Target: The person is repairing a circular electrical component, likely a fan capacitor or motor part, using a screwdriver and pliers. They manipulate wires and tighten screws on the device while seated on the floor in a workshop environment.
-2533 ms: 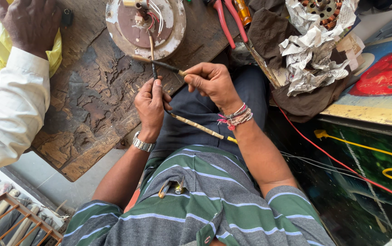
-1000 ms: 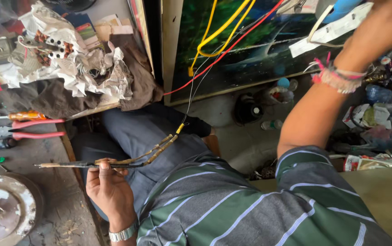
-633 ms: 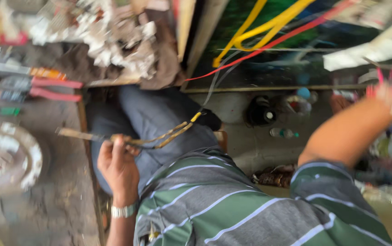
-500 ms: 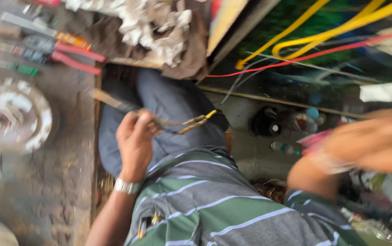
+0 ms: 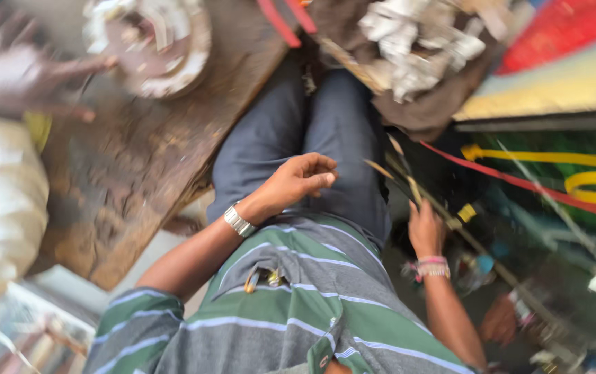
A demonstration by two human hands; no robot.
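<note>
My left hand (image 5: 296, 181), with a metal watch on the wrist, hovers over my lap in dark trousers (image 5: 325, 125); its fingers are loosely curled and hold nothing. My right hand (image 5: 425, 228), with pink bracelets on the wrist, is down beside my right thigh. It grips a long thin rod with braided yellow-tipped wire (image 5: 450, 216) that slants toward the lower right. The picture is blurred, so the grip's detail is unclear.
A worn wooden bench (image 5: 125, 159) carries a round metal part with wires (image 5: 152, 38) and red-handled pliers (image 5: 280, 17). Another person's hand (image 5: 7, 69) and white sleeve (image 5: 0, 208) are at the left. Crumpled foil (image 5: 415, 34) lies on dark cloth; yellow cables (image 5: 589, 183) run at the right.
The view swung back over the bench. My left hand let go of the wired rod. My right hand came down from the far right and now holds it beside my thigh.
</note>
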